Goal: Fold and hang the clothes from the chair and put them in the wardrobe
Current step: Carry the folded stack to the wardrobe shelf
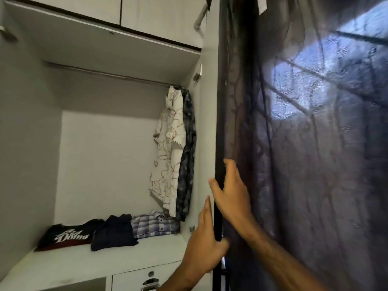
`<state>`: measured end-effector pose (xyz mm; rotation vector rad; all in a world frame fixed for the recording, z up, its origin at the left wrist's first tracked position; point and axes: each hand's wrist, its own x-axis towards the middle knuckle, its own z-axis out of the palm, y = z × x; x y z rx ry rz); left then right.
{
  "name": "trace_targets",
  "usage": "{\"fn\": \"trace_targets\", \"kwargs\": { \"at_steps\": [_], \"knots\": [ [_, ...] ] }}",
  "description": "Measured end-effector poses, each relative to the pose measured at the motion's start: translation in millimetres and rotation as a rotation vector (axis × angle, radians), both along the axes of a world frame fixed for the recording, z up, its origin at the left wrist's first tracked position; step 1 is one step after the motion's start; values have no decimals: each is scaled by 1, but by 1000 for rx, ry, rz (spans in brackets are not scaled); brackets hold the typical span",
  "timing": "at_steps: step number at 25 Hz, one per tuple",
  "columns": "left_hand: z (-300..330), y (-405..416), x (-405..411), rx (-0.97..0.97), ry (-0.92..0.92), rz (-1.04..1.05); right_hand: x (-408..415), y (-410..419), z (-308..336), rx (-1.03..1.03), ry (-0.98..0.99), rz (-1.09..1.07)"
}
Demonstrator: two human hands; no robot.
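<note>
The wardrobe (29,127) stands open. From the right end of its rod (105,73) hang a white shirt with brown lines (169,150) and, behind it, a dark patterned shirt (188,160). Three folded garments lie on the shelf (84,263): a black T-shirt with white lettering (67,236), a dark navy garment (114,233) and a checked shirt (155,224). My left hand (204,240) lies with straight fingers on the inner face of the right door (206,122), its thumb hooked round the door's dark edge (220,101). My right hand (231,192) grips that edge higher up.
A dark sheer curtain (304,154) hangs right behind the door, with window light through it. Below the shelf is a drawer with a metal handle (150,281). A grey pipe (200,17) runs at the top by the upper cabinets.
</note>
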<state>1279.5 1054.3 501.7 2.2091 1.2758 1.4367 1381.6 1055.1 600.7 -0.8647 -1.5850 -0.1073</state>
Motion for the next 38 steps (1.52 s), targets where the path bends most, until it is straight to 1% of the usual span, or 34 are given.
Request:
{"fn": "trace_targets", "kwargs": {
  "at_steps": [2,4,5,7,9,12,15,18,20,22,25,27,30,35,36,38],
  "knots": [
    [0,-4,-36,-4,-58,-90,-31,6,-5,16,24,100],
    [-1,-2,-79,-43,-100,-148,-61,20,-6,-14,64,280],
    [-2,1,-105,-65,-120,-144,-78,29,-5,-44,62,371],
    [-2,11,-160,-92,-169,-105,-106,46,-5,-115,-17,500],
    [-2,23,-210,-124,-213,-51,-129,68,-20,-179,-128,528],
    [6,40,-262,-128,-189,47,-164,103,-77,-202,-315,383],
    [16,61,-288,-140,-119,114,-198,118,-137,-234,-404,213],
    [16,84,-312,-170,-91,175,-229,130,-163,-244,-522,49],
    [13,102,-329,-169,-87,225,-246,145,-162,-255,-605,-79],
    [11,120,-342,-174,-75,276,-261,162,-159,-285,-648,-142],
    [17,148,-359,-205,-40,336,-285,187,-158,-335,-680,-202],
    [23,164,-369,-247,-12,327,-295,200,-160,-357,-683,-233],
    [26,181,-381,-268,50,304,-296,213,-163,-336,-699,-261],
    [13,179,-374,-207,53,395,-292,214,-163,-320,-736,-295],
    [6,176,-373,-227,104,422,-290,212,-162,-328,-744,-286],
    [-13,164,-373,-270,294,495,-285,206,-157,-341,-751,-249]
  ]
}}
